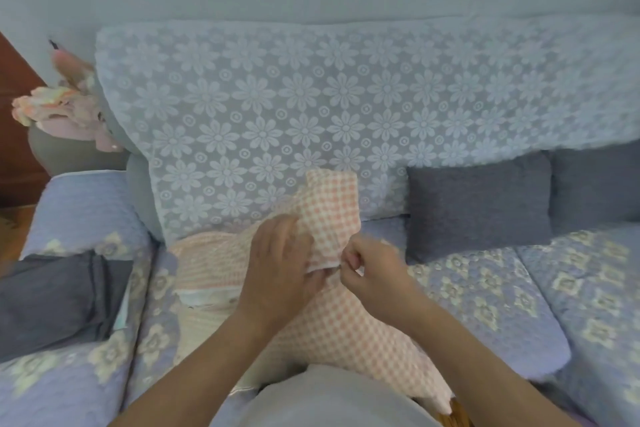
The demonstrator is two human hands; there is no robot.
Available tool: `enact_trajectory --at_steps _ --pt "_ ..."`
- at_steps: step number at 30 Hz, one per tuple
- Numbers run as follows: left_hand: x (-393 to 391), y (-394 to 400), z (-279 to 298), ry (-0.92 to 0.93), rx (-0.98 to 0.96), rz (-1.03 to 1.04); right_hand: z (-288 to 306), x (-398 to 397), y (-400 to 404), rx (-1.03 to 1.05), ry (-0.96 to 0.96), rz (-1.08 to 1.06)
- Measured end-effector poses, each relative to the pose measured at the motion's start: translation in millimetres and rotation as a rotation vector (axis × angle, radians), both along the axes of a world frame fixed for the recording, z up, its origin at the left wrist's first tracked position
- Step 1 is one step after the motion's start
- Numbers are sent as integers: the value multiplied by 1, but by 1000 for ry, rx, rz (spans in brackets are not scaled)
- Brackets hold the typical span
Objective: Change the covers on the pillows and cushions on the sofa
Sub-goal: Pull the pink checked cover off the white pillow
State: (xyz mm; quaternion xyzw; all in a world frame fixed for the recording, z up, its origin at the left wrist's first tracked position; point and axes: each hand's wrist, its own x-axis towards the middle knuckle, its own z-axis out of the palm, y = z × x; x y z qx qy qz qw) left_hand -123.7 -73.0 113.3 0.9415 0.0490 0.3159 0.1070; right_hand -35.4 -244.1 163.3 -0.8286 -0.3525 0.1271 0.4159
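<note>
Head view, centre of frame: the left hand (280, 263) bunches the pink checked cover (332, 215) while the right hand (372, 263) pinches its edge; a snagged zip could tear the fabric if tugged

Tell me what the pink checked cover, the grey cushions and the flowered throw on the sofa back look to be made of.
Pink checked cover: soft woven cloth, probably cotton; it folds and bunches limply in both hands.
Grey cushions: matte, nubbly fabric, maybe chenille or a knit; blur leaves it open.
Flowered throw: thin lace-like cloth, with white daisy shapes on a sheerer ground.
</note>
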Motion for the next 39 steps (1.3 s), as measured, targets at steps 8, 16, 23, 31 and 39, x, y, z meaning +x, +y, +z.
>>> enact_trajectory --at_steps 8,16,23,31,39 --pt "-17 12 22 89 221 -242 -17 8 0 -38 121 -190" --pt "-30 16 47 235 76 -227 -14 -5 3 -54 249 62" --pt "-49 5 58 318 -81 -149 -36 -26 28 -44 -254 8" --pt "-71 14 53 215 -359 1 -14 -41 64 11 -368 134" --pt "-91 69 29 167 -156 79 -9 -36 80 -144 -121 244"
